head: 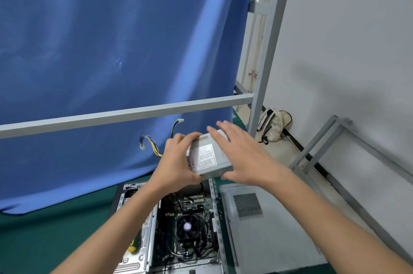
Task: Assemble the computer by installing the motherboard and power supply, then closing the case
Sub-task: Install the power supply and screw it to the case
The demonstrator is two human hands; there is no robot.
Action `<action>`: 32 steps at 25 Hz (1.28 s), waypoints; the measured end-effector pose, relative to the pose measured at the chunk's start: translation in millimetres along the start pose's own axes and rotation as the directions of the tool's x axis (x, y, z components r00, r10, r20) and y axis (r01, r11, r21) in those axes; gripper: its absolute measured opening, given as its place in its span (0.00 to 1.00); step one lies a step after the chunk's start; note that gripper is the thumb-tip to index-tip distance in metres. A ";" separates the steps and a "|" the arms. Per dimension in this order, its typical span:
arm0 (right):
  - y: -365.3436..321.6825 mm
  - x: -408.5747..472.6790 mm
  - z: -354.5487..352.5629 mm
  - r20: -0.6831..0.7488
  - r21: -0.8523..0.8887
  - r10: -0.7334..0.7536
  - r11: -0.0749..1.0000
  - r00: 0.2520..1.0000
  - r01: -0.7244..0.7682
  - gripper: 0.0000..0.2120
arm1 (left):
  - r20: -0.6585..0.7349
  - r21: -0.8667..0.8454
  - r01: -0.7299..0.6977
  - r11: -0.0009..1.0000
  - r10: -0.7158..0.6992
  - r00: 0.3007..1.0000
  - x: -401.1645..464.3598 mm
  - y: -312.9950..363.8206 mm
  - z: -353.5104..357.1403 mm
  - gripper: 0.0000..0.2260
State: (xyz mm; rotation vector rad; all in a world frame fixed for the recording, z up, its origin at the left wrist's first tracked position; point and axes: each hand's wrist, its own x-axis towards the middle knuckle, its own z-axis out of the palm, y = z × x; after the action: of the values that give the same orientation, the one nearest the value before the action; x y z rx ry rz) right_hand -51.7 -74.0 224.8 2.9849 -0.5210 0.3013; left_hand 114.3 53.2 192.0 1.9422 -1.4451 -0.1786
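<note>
Overhead, both hands (178, 162) (241, 157) clasp the power supply (207, 157) above the open case (143, 240), motherboard (190, 224) apparently seated inside.

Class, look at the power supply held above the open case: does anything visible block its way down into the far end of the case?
Nothing visible does. Both hands hold the power supply over the open case; its cables trail behind, away from it.

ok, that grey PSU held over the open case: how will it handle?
The power supply looks like a rigid metal box, probably heavy for its size: both hands grip it, left hand and right hand. Its cables trail loose, floppy, and could snag on the case.
</note>
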 end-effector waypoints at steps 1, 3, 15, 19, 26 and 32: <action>-3.5 -0.5 4.7 0.036 -0.067 0.002 0.998 0.999 0.001 0.54 | 0.032 0.055 -0.017 0.998 0.015 0.999 0.2 3.1 0.7 0.43; -11.9 -0.1 14.6 0.069 -0.171 0.026 0.985 0.997 -0.014 0.53 | 0.107 0.167 -0.044 0.985 0.026 0.994 1.1 7.7 2.3 0.43; -17.0 -35.1 63.9 -0.150 0.013 -0.071 0.997 0.986 0.074 0.43 | -0.040 -0.266 0.154 0.952 -0.171 0.985 -57.8 -34.2 2.4 0.46; -16.6 -36.0 62.5 -0.225 0.039 -0.103 0.993 0.969 0.114 0.43 | 0.180 -0.583 0.630 0.513 -0.674 0.716 -50.7 -69.2 1.4 0.29; -31.7 -18.5 57.5 -0.147 0.130 -0.043 0.990 0.988 0.063 0.45 | 0.185 -0.860 0.426 0.282 -0.605 0.775 -9.5 -88.9 4.7 0.04; -31.7 -17.7 68.1 0.067 0.320 0.157 0.932 0.985 -0.171 0.51 | 0.324 -0.891 0.445 0.090 -0.561 0.762 -17.8 -114.5 -11.0 0.07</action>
State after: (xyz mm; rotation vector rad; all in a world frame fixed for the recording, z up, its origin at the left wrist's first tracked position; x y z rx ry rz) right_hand -45.0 -47.3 152.8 3.2756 -0.8017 0.3738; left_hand 203.4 89.1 126.2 1.2096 -0.2174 -1.0198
